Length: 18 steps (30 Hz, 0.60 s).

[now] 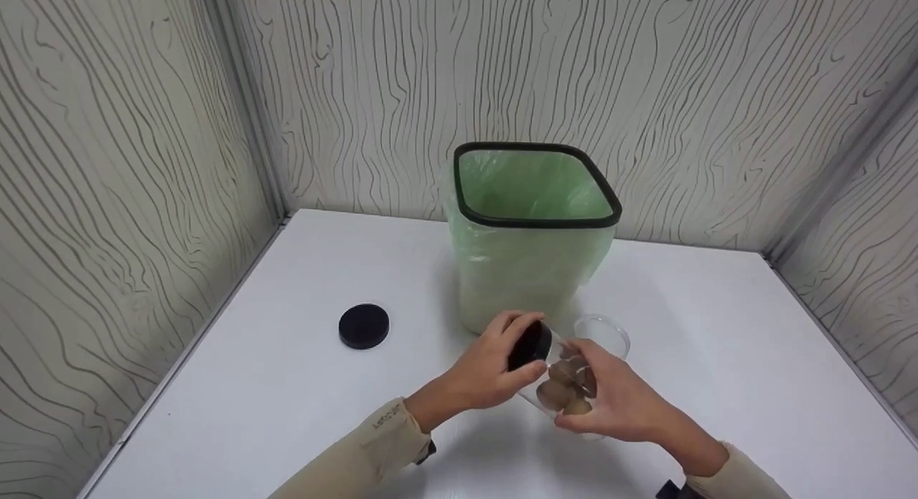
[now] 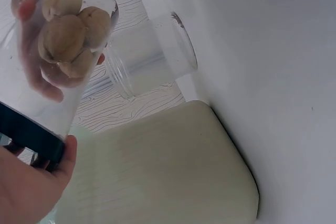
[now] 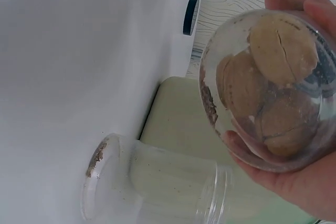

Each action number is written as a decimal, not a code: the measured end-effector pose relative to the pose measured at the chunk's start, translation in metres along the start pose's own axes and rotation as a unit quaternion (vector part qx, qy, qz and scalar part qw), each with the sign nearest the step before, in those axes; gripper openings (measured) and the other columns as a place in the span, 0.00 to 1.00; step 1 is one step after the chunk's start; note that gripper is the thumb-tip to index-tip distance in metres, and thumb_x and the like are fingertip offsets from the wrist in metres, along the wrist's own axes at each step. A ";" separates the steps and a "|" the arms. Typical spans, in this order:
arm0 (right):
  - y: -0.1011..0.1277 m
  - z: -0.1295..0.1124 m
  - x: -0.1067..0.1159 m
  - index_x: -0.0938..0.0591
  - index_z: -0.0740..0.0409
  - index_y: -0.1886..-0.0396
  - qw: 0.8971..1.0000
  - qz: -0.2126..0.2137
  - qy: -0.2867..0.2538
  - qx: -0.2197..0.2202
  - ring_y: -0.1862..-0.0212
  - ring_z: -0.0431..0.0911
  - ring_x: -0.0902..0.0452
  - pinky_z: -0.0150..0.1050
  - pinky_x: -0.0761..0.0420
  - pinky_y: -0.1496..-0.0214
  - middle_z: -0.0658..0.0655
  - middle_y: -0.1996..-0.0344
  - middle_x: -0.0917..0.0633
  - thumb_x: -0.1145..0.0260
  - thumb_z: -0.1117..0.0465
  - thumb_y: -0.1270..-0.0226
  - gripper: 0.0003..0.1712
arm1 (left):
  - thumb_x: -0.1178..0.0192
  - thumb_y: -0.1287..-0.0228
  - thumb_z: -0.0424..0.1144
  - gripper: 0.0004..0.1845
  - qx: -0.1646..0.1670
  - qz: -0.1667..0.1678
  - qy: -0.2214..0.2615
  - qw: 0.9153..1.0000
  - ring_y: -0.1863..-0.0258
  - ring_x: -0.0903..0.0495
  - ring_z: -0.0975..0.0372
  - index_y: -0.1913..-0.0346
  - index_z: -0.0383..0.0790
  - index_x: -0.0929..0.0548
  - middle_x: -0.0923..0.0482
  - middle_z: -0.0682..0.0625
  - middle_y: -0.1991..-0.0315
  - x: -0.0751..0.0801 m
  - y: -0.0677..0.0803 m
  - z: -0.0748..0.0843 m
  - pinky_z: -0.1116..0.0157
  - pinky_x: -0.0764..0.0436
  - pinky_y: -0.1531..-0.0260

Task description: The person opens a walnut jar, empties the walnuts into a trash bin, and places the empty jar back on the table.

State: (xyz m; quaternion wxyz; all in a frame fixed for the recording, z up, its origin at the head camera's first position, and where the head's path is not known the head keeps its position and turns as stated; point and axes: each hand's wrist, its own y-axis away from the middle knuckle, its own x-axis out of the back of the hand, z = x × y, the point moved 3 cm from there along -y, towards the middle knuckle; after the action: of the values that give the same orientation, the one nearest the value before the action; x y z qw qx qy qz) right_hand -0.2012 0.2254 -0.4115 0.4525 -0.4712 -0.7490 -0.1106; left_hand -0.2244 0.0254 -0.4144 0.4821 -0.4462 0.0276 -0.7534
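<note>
Both hands hold one clear jar of walnuts [image 1: 566,388] at six o'clock from the bin [image 1: 534,226]: left hand [image 1: 495,366] curled round its black lid [image 1: 529,345], right hand [image 1: 617,402] wrapping the body.

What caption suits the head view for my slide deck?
Two hands hold a clear jar of walnuts by its black lid, before a green-lined bin.
</note>
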 end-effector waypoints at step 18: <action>0.003 -0.005 -0.005 0.33 0.54 0.42 0.991 0.072 0.107 0.046 0.70 0.34 0.30 0.32 0.24 0.68 0.42 0.61 0.26 0.21 0.40 0.62 0.49 | 0.50 0.36 0.61 0.33 0.133 0.036 0.053 0.989 0.56 0.30 0.62 0.35 0.44 0.34 0.34 0.51 0.48 -0.002 0.001 0.011 0.64 0.26 0.57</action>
State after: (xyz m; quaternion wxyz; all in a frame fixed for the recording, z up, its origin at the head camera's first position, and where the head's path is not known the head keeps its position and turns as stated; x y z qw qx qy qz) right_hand -0.1954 0.2207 -0.4132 0.5578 -0.4884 -0.6647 -0.0925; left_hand -0.2160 0.0307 -0.4092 0.5621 -0.3366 -0.0315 -0.7548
